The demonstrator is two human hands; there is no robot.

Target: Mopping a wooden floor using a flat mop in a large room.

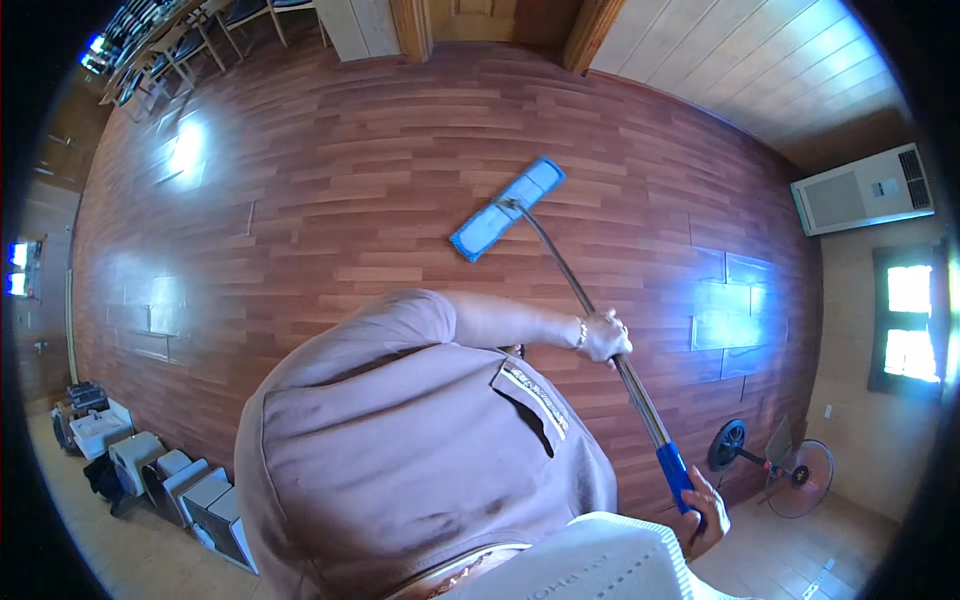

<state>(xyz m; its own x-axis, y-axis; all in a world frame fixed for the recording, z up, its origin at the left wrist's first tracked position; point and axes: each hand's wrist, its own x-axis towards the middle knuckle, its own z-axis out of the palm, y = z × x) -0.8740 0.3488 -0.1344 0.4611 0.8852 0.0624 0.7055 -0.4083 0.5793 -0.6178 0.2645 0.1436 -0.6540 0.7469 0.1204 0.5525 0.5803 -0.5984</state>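
Note:
A flat mop with a light blue pad (508, 208) lies on the brown wood floor (380, 180) ahead of me. Its silver pole (560, 258) slants back toward my right side and ends in a blue grip (674, 470). My left arm reaches across my body, and my left hand (605, 335) is closed around the middle of the pole. Lower down, my right hand (706, 508) wraps the blue grip near its end; part of that hand is hidden behind the mop's handle. The pad rests flat, tilted diagonally across the planks.
A standing fan (798, 472) is at the lower right, below a window (908, 325). A tall white air conditioner (865, 190) stands at the right wall. Several boxy appliances (140, 460) line the lower left. Chairs (190, 48) and tables occupy the far left corner. A wooden doorway (500, 20) is straight ahead.

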